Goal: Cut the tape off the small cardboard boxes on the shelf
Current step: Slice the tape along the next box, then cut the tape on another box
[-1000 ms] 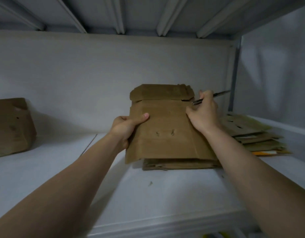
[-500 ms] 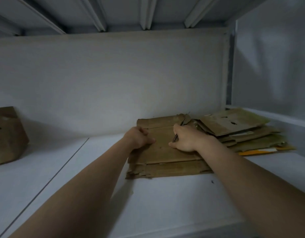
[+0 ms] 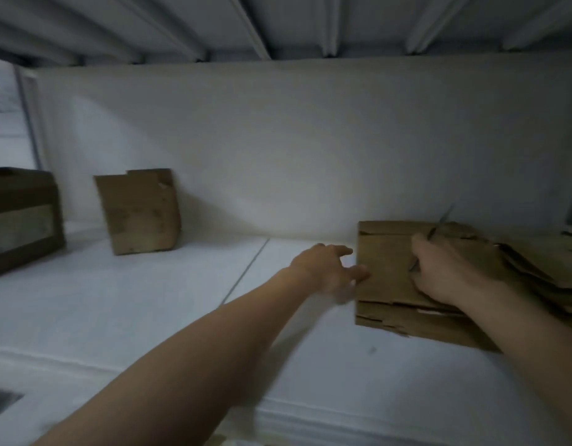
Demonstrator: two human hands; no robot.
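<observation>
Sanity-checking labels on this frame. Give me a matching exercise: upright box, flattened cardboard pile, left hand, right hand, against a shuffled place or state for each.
Things:
1. upright box
2. flattened pile
3. left hand
4. right hand

Places or states:
A. grips a thin cutter, resting on the pile
B. stands against the back wall, left of both hands
C. fingers straight, at the pile's left edge
D. lies flat on the shelf, at the right

Pairs: 1-B, 2-D, 3-C, 4-A

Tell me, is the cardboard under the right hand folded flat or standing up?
Folded flat. The cardboard lies as a thin sheet on the pile under the right hand.
</observation>
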